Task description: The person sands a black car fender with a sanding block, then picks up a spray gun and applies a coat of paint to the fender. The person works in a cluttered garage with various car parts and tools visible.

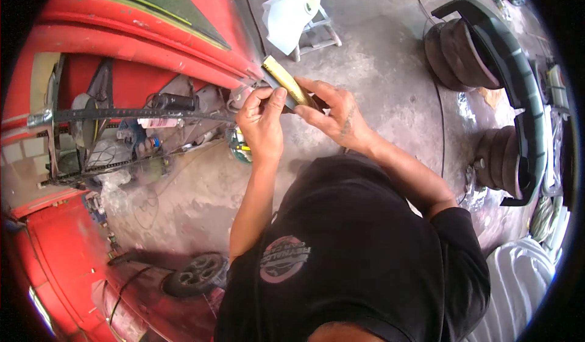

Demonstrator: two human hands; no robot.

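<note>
Both my hands are raised together in front of my body, above the floor. Between them is a narrow piece of sandpaper [281, 76], gold with dark print on one face and grey along the side. It points up and to the left. My left hand [263, 126] pinches its left side near the lower end, the thumb lying on it. From the right, my right hand [339, 114] closes round the lower right part with thumb and fingers. Whether the sandpaper is folded or wraps something stiff, I cannot tell. The fingers hide its lower end.
Red vehicle panels [131, 45] and a metal rack [109, 114] with tools stand at left. A small stand [320, 34] holds a white sheet. At right, a black bumper [529, 101] rests against brown wheel rims [462, 54]. A cable [441, 132] crosses the floor.
</note>
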